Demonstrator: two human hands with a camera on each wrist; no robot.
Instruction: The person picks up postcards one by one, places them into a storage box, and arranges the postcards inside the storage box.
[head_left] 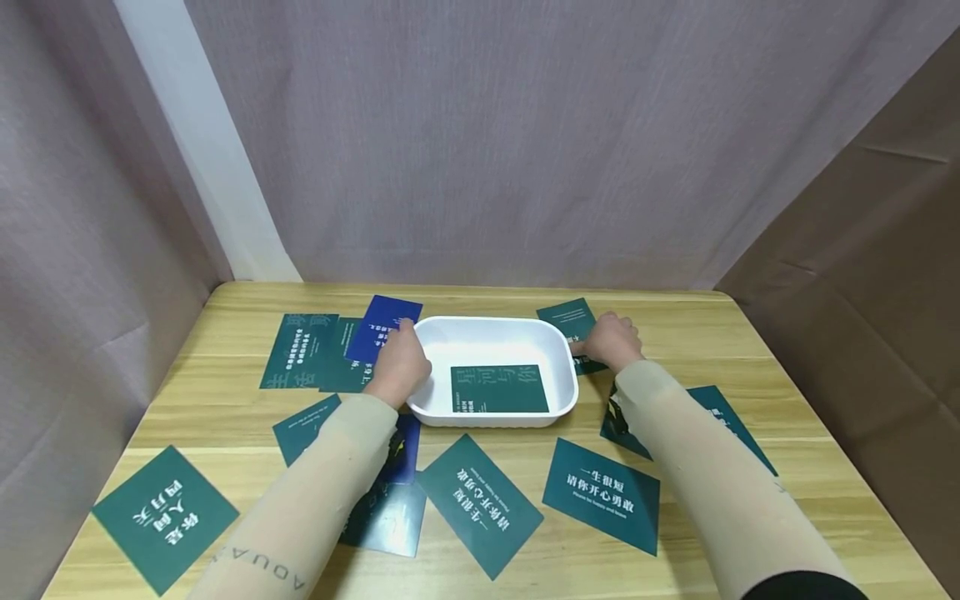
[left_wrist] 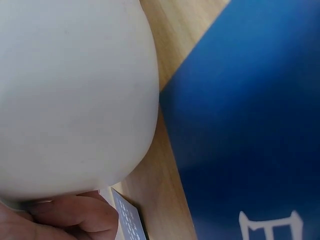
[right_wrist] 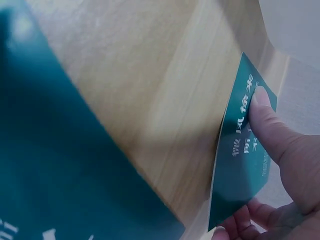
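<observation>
A white plastic basin [head_left: 491, 421] stands mid-table with a dark green printed card [head_left: 498, 389] lying in it. My left hand [head_left: 397, 367] holds the basin at its left end; in the left wrist view its curled fingers [left_wrist: 75, 215] lie against the white wall, and the thumb is not clear. Close beyond that hand is a blue card [head_left: 382, 321]. Right of the basin, my right hand [head_left: 615, 343] pinches a green card [right_wrist: 240, 145] with white lettering. The thumb [right_wrist: 267, 117] is on its printed face, with fingertips at the lower edge.
Green cards [head_left: 296, 350] lie at the back left, partly under the blue one. Several more, such as one green card [head_left: 167, 518] at the front left and another green card [head_left: 603, 496] at the front right, are spread nearer me. My sleeves cover some. A curtain [head_left: 487, 167] hangs behind.
</observation>
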